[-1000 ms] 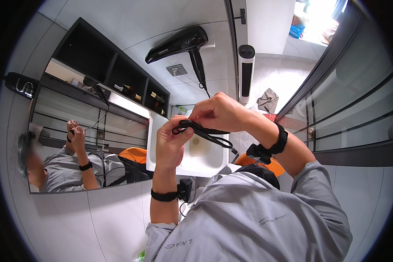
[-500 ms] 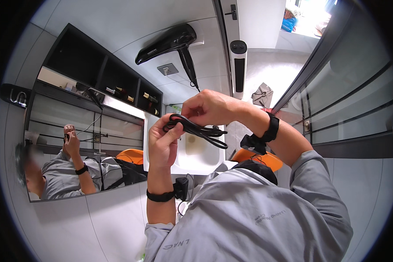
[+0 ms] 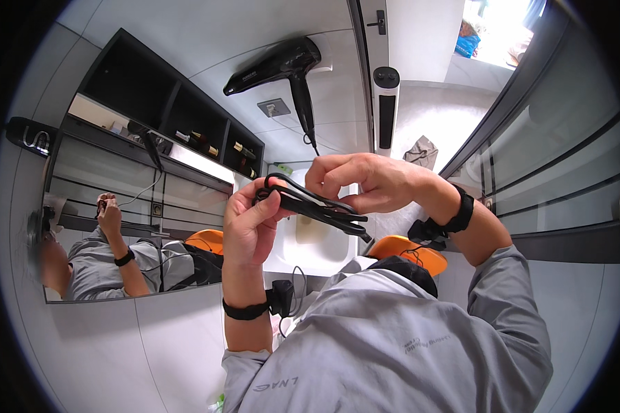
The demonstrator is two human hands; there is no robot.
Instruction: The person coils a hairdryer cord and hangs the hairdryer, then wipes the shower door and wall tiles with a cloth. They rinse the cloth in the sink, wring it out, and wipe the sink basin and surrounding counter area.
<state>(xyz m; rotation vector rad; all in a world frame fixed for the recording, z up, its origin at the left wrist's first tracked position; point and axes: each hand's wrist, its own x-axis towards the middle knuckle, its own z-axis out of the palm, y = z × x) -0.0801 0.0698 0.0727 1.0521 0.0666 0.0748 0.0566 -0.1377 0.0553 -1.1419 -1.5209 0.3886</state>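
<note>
A folded bundle of black hair dryer cord [image 3: 315, 204] is between my hands, its loops pointing to the right. My left hand [image 3: 249, 224] is closed on the bundle's left end, thumb pressed over the strands. Curled fingers of my right hand [image 3: 372, 180] close around the cord at the upper side of the bundle; the fingertips are partly hidden. Beyond them a black hair dryer [image 3: 282, 63] hangs on the wall, nozzle to the left. Its cord runs down from the handle and passes behind my right hand.
Below the hands sits a white sink [image 3: 317, 248]. To the left are a mirror [image 3: 138, 227] and a black shelf [image 3: 134, 76] with several bottles. A wall socket [image 3: 273, 108] lies under the dryer, a white tower heater or fan [image 3: 386, 113] by the doorway. Orange seat [image 3: 420, 256] is near my body.
My right hand has moved right and slightly down along the cord bundle. The bundle's loops lie closer together and reach further right. My left hand keeps its hold.
</note>
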